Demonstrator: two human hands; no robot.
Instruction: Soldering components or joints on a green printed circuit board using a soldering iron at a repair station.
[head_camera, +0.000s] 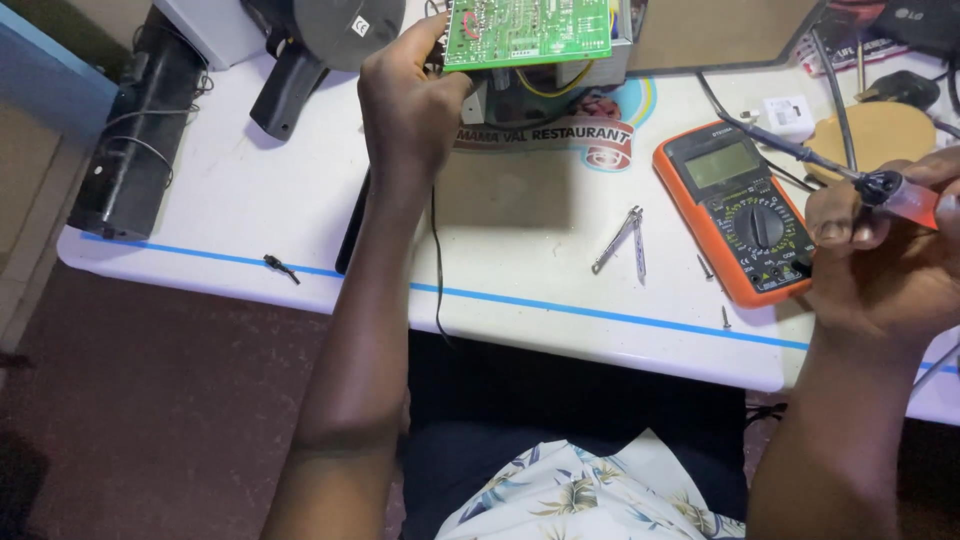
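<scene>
Two hands (405, 95) hold circuit board (527, 30), soldering iron (880, 188).

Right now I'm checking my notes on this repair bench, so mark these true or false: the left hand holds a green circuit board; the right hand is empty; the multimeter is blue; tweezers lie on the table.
1. The left hand holds a green circuit board: true.
2. The right hand is empty: false, it grips a soldering iron.
3. The multimeter is blue: false, its casing is orange.
4. Tweezers lie on the white table: true, between the two hands.
</scene>
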